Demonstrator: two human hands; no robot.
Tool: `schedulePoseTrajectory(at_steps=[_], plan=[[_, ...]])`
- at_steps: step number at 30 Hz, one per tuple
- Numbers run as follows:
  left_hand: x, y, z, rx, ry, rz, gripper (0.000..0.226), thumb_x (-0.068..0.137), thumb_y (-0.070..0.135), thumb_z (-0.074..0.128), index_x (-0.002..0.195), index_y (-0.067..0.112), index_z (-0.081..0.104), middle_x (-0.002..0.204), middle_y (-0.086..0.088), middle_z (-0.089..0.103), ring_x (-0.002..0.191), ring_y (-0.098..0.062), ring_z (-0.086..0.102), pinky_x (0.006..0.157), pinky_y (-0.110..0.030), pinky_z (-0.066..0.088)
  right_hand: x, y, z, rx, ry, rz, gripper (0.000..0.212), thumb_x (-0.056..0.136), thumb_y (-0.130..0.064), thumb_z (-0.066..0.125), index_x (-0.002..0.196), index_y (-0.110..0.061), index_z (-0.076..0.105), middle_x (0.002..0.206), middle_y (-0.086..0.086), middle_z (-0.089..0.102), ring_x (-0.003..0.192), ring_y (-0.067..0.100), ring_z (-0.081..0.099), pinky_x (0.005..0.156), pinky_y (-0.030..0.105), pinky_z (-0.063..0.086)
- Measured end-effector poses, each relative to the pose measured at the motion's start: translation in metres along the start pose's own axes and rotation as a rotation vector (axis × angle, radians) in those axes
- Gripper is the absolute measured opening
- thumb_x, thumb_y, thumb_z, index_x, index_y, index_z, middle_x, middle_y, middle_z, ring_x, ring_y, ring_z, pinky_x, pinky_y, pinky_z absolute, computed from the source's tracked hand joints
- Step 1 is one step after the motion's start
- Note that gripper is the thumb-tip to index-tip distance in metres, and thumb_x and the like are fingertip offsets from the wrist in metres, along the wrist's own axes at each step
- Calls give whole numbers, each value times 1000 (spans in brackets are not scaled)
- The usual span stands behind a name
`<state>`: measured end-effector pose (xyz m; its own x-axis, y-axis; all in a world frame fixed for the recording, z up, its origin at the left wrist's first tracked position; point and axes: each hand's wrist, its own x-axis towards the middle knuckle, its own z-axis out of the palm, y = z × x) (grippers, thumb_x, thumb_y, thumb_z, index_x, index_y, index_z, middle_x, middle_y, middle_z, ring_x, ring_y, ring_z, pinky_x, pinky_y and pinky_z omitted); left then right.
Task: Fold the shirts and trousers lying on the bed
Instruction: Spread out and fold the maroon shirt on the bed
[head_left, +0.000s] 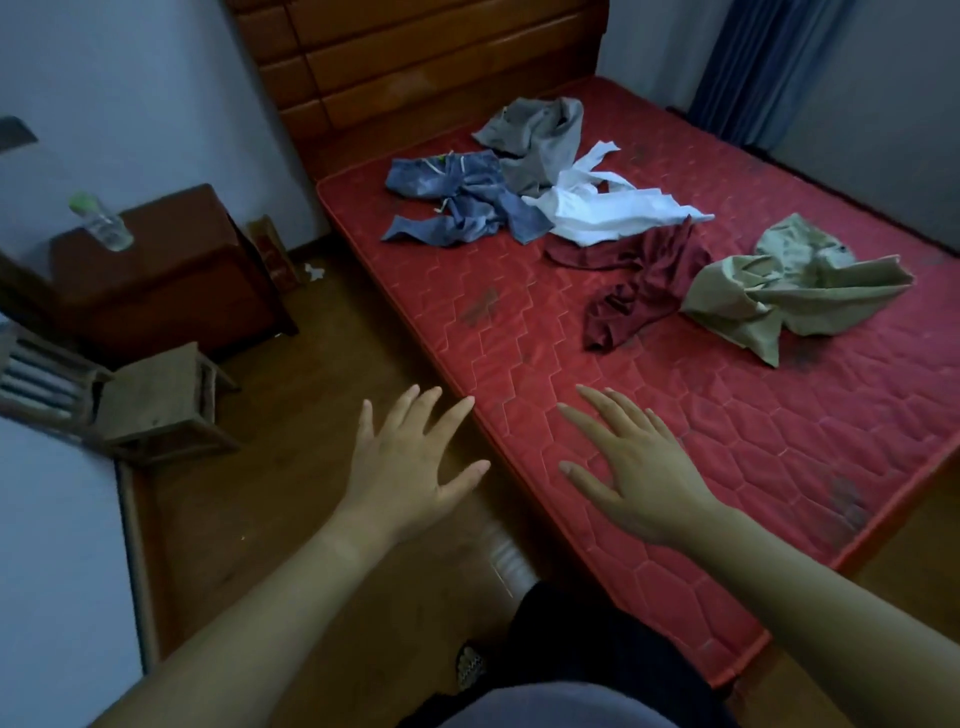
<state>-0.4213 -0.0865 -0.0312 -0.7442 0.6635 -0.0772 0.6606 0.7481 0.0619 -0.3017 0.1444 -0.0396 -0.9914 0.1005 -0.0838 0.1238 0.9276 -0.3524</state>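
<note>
Several crumpled garments lie on the red mattress (701, 441): blue jeans (457, 200) at the far left, a grey garment (535, 137) behind them, a white shirt (608, 205), a dark red garment (639, 288) and an olive-green garment (789, 288) to the right. My left hand (410, 467) is stretched out, fingers spread, over the floor beside the bed's near edge. My right hand (634, 467) is spread flat above the bare near part of the mattress. Both hands hold nothing and are well short of the clothes.
A wooden headboard (415, 62) stands at the far end. At the left are a dark nightstand (166, 280) with a plastic bottle (101, 221) on it and a small wooden stool (166, 410). Wooden floor lies between them and the bed. A blue curtain (753, 67) hangs at the back right.
</note>
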Motion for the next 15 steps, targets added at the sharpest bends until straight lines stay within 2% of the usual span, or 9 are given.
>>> schedulePoseTrajectory(at_steps=[10,15], plan=[[216,-25,-1,16,-30,130,77,78,77,8,145,40,14,153,0,25,143,-20,12,111,-57,10,141,87,-20,1,64,261,76,81,-71,14,147,-33,22,156,-5,13,143,19,12,113,47,23],[336,-4,-12,-5,-37,234,77,77,76,9,145,40,17,152,0,27,142,-20,15,111,-56,11,204,139,-42,27,94,379,68,88,-63,32,147,-30,25,155,-3,17,142,18,17,110,40,29]])
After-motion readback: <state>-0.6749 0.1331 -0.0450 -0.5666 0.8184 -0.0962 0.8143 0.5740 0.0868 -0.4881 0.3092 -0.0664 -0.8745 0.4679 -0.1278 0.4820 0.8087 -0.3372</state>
